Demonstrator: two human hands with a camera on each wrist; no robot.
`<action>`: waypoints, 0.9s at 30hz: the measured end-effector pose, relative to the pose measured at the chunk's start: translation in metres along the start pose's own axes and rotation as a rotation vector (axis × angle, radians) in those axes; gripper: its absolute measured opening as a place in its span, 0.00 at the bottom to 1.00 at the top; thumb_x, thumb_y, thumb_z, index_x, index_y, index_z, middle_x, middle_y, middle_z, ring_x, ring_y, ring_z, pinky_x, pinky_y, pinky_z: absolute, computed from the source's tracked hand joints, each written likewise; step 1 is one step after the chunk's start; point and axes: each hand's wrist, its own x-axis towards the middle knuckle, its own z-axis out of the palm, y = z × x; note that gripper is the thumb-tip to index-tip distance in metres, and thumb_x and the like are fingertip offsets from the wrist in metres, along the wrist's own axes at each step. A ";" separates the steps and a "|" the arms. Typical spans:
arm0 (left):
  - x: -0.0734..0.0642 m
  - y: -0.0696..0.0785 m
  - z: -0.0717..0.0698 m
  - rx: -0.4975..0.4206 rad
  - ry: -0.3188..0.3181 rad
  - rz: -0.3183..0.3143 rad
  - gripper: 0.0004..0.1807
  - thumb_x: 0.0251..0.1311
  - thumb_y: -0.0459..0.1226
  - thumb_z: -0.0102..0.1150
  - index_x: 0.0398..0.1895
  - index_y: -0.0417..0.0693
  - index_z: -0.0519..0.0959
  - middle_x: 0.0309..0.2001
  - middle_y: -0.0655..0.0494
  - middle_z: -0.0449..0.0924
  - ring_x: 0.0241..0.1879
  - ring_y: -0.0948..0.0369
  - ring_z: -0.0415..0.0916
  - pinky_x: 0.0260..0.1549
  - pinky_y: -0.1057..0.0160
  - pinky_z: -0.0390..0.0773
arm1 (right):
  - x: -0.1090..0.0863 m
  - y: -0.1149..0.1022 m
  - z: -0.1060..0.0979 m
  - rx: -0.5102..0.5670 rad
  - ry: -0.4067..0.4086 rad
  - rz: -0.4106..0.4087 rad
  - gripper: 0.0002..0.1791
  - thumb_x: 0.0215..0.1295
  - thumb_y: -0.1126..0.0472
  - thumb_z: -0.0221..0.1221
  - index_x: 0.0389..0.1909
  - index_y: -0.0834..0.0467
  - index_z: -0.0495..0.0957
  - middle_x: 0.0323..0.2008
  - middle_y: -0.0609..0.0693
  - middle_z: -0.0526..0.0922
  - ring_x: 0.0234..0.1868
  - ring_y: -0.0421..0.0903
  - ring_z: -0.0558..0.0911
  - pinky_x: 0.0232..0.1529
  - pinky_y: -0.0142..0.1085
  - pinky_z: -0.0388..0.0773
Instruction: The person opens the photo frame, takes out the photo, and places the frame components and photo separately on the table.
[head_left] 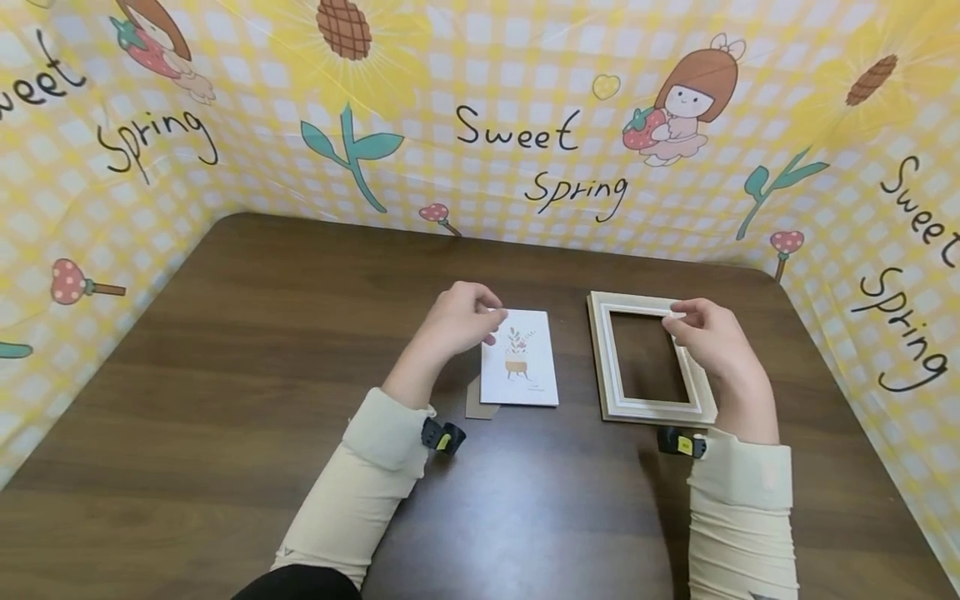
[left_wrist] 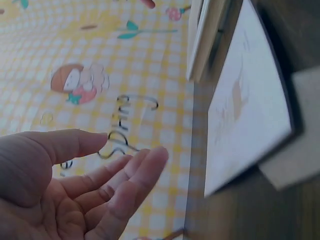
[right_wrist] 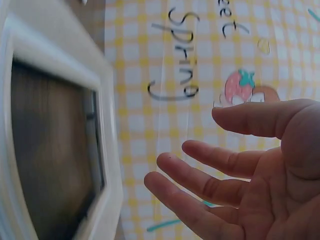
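Note:
A white card (head_left: 519, 358) printed with a potted plant lies on the table, partly over a grey-brown board (head_left: 480, 408) whose corner shows at its lower left. Above the card's upper left corner hovers my left hand (head_left: 463, 318), thumb and fingers apart with nothing between them in the left wrist view. To the right lies a cream picture frame (head_left: 609, 367), its opening showing the dark tabletop. My right hand (head_left: 712, 337) is over the frame's right side; in the right wrist view its fingers (right_wrist: 200, 180) are loosely extended and hold nothing.
The dark wooden table (head_left: 300, 333) is walled at the back and sides by a yellow checked cloth (head_left: 510, 83) with flowers and lettering. Both wrists wear small black cameras, the left one (head_left: 444, 437) close to the board.

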 end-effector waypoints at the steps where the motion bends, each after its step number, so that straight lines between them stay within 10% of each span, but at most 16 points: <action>1: -0.001 -0.003 -0.001 0.009 0.009 -0.011 0.17 0.70 0.42 0.55 0.54 0.41 0.78 0.41 0.44 0.85 0.37 0.51 0.86 0.42 0.56 0.78 | 0.001 -0.004 0.002 0.009 -0.007 -0.008 0.29 0.76 0.55 0.48 0.68 0.71 0.63 0.53 0.70 0.76 0.45 0.54 0.80 0.49 0.46 0.72; 6: -0.008 -0.013 -0.002 0.067 0.049 -0.061 0.18 0.70 0.43 0.55 0.55 0.40 0.78 0.41 0.44 0.85 0.38 0.53 0.81 0.38 0.58 0.77 | 0.004 -0.023 0.013 0.017 -0.041 -0.065 0.27 0.75 0.57 0.50 0.67 0.70 0.65 0.52 0.70 0.79 0.33 0.34 0.79 0.44 0.38 0.72; 17: -0.010 -0.024 0.006 0.135 0.054 -0.226 0.22 0.69 0.46 0.55 0.56 0.38 0.78 0.54 0.42 0.80 0.48 0.49 0.77 0.48 0.51 0.79 | 0.014 -0.050 0.048 0.250 -0.210 -0.057 0.24 0.75 0.62 0.49 0.66 0.72 0.64 0.47 0.65 0.80 0.32 0.38 0.83 0.39 0.26 0.78; 27: -0.005 -0.029 0.022 0.181 0.029 -0.269 0.17 0.68 0.45 0.57 0.31 0.40 0.82 0.23 0.52 0.72 0.25 0.58 0.69 0.23 0.64 0.66 | 0.027 -0.053 0.085 0.223 -0.274 0.078 0.25 0.76 0.61 0.49 0.65 0.74 0.65 0.47 0.66 0.80 0.30 0.41 0.83 0.43 0.33 0.82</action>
